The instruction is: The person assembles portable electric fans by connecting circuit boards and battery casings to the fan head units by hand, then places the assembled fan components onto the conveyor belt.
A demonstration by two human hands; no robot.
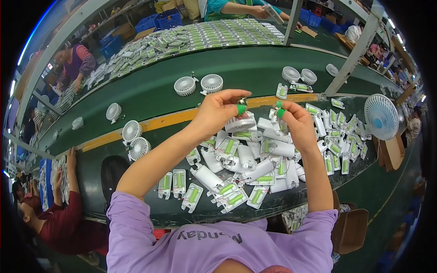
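Observation:
My left hand (221,111) is closed in a pinch, with green tape on the thumb tip. A small dark and white part shows at its fingertips, and a round white fan head (242,123) sits just below, partly hidden by the hand. Across from it, my right hand (298,123) pinches a small white plastic piece (273,114), with green tape on its fingertips too. Under both hands lies a heap of white fan handle shells (259,170), many with a green battery cell and thin wires inside. Several open shells (192,198) lie at the heap's left.
Beyond the yellow strip (168,119), a green conveyor belt (150,86) carries fan heads (211,83). A blue-centred fan (381,117) stands at the right. Co-workers sit left and across, near rows of shells (232,34). A dark object (114,175) lies left of my forearm.

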